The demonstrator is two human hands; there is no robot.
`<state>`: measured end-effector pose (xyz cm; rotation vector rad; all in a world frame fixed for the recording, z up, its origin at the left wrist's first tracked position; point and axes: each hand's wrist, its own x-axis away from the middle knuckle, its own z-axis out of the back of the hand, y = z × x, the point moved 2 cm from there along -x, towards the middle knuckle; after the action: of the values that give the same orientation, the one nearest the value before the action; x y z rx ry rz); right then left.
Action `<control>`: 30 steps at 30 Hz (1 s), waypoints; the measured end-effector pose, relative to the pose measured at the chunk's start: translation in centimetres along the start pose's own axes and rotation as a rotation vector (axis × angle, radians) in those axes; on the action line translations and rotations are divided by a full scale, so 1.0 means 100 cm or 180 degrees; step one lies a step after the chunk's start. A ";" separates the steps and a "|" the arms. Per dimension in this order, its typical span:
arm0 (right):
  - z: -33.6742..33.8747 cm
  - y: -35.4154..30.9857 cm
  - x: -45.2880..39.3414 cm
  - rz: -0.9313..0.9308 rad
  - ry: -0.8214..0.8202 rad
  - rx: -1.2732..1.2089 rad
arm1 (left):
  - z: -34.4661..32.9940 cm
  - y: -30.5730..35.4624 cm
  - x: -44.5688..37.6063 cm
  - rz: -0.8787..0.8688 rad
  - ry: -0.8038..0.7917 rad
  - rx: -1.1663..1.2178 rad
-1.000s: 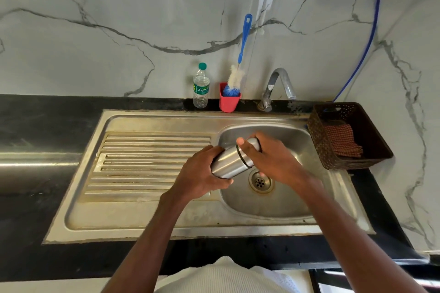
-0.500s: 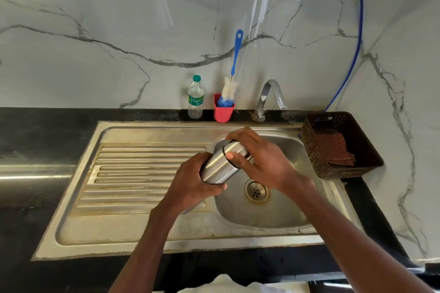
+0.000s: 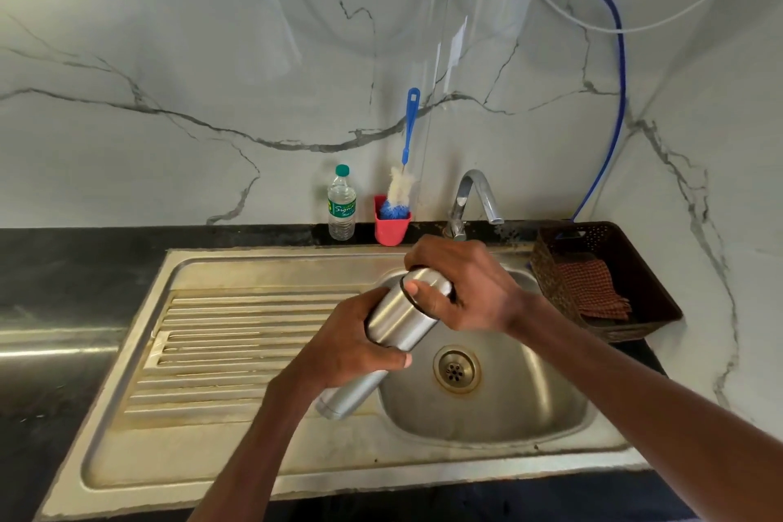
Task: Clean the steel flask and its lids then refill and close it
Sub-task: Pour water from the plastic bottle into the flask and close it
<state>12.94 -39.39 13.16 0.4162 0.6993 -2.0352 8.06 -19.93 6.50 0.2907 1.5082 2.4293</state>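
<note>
A steel flask [image 3: 392,320] is held tilted over the left edge of the sink bowl [image 3: 508,407], its top pointing up and to the right. My left hand [image 3: 351,345] grips its body around the middle. My right hand [image 3: 462,288] wraps around the steel outer lid [image 3: 428,282] at the flask's top, thumb across the black seam. The flask's base sticks out below my left hand.
A tap [image 3: 470,199] stands behind the bowl. A plastic water bottle [image 3: 341,203] and a red cup [image 3: 392,225] holding a blue bottle brush [image 3: 404,165] stand at the wall. A dark basket [image 3: 627,267] with a checked cloth [image 3: 593,288] sits right. The ribbed drainboard [image 3: 237,348] lies left.
The view has tilted up, showing more wall. My hands with the flask stay over the sink's left edge, and my right hand has shifted its grip on the lid.
</note>
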 end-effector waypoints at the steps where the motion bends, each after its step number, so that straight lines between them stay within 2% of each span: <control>1: 0.002 0.003 -0.005 0.0113 0.0076 0.0023 | 0.000 0.004 -0.005 -0.0031 -0.0081 0.0114; 4: 0.009 0.012 -0.016 0.0394 0.0140 0.0096 | 0.003 0.015 -0.019 -0.0105 -0.0168 0.0223; 7: 0.017 0.016 -0.021 0.0380 0.0234 0.0169 | 0.011 0.021 -0.029 -0.0155 -0.0118 0.0022; 9: 0.018 0.016 -0.024 0.0005 0.0413 0.0154 | 0.014 0.026 -0.033 -0.0172 0.0109 -0.0221; 13: 0.013 0.015 -0.032 -0.1472 0.0679 0.0111 | 0.014 0.036 -0.036 -0.0137 0.0694 -0.0964; 18: 0.007 0.011 -0.031 -0.2004 0.0325 0.0326 | 0.003 0.029 -0.027 -0.0079 0.0735 -0.1104; 21: -0.004 0.007 -0.031 -0.2558 0.0091 0.0354 | -0.001 0.020 -0.021 0.0058 0.0921 -0.1355; 22: -0.007 0.006 -0.032 -0.2563 0.0009 0.0289 | -0.001 0.015 -0.020 0.0082 0.0963 -0.1369; 24: -0.013 0.000 -0.031 -0.2450 -0.0197 -0.0160 | 0.004 0.004 -0.014 0.0123 0.0998 -0.1239; 26: -0.018 -0.006 -0.027 -0.2502 -0.0145 -0.0950 | 0.014 -0.009 -0.005 0.0208 0.1086 -0.0867; 28: -0.028 -0.008 -0.015 -0.2812 0.0084 -0.1596 | 0.023 -0.023 0.003 0.0310 0.1191 -0.0176; 30: -0.049 -0.015 0.002 -0.3051 0.0031 -0.1782 | 0.028 -0.032 0.012 0.0416 0.1324 0.0706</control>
<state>11.65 -35.80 9.69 -0.3136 1.6368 -2.5290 8.15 -15.77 4.91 -0.0872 1.9949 2.5357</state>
